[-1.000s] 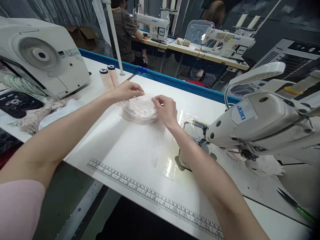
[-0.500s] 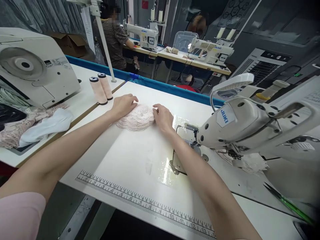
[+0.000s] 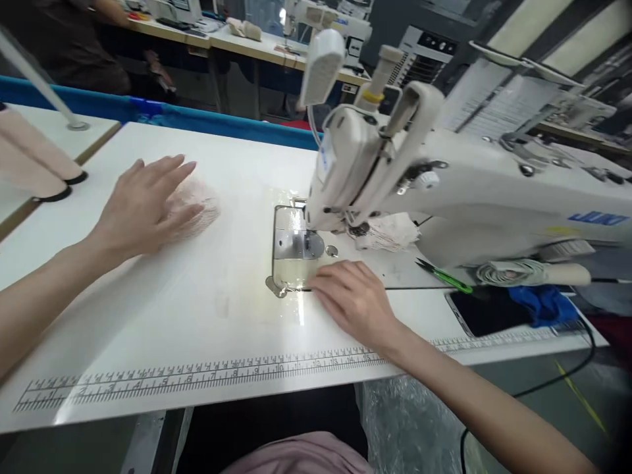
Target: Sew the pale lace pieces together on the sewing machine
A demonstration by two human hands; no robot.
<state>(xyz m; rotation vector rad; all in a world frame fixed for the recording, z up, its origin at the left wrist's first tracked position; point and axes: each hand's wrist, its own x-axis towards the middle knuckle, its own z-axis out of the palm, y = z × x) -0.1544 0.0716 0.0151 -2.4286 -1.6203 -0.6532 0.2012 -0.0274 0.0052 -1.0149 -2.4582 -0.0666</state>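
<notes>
My left hand [image 3: 148,207] lies over the near-left side of a pale pink lace pile [image 3: 205,205], its fingers and thumb spread apart. Part of the lace is hidden under that hand. My right hand [image 3: 353,299] is just in front of the sewing machine's needle plate [image 3: 289,243], over the table edge of the plate. Its fingers are loosely bent and somewhat blurred, with nothing visible in them. Above and behind it stands the white sewing machine [image 3: 474,191]. More pale lace [image 3: 390,232] lies under the machine's arm.
Green-handled snips [image 3: 444,275], a phone [image 3: 486,313] and a blue cloth [image 3: 548,304] lie at the right. Two pink thread cones [image 3: 29,155] stand at the left. A printed ruler [image 3: 237,376] runs along the front edge. Another person [image 3: 74,52] sits beyond the blue-edged table.
My view has swung to the right. My right hand has left the lace and come nearer, beside the needle plate. My left hand remains at the lace, now laid over it.
</notes>
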